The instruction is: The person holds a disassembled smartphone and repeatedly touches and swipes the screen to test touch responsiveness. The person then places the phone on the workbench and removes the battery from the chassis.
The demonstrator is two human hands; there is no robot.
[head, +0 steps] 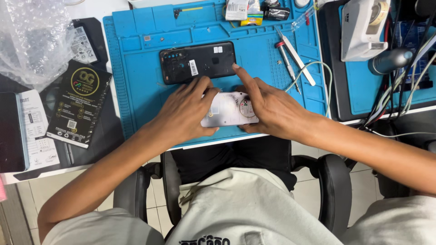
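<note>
The left hand (184, 113) and right hand (268, 109) both pinch a thin white phone (227, 110) by its side edges, flat on the near part of the blue mat (136, 86). It looks light, stiff, smooth and easy to crack. A black phone back cover (197, 62) lies just beyond.

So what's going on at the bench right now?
A person seated at a blue work mat has both hands on a pale, phone-shaped device lying near the mat's front edge. The left hand grips its left end; the right hand covers its right end, index finger stretched toward a black phone back cover lying just beyond. Tweezers and a small screwdriver lie to the right, untouched.
</note>
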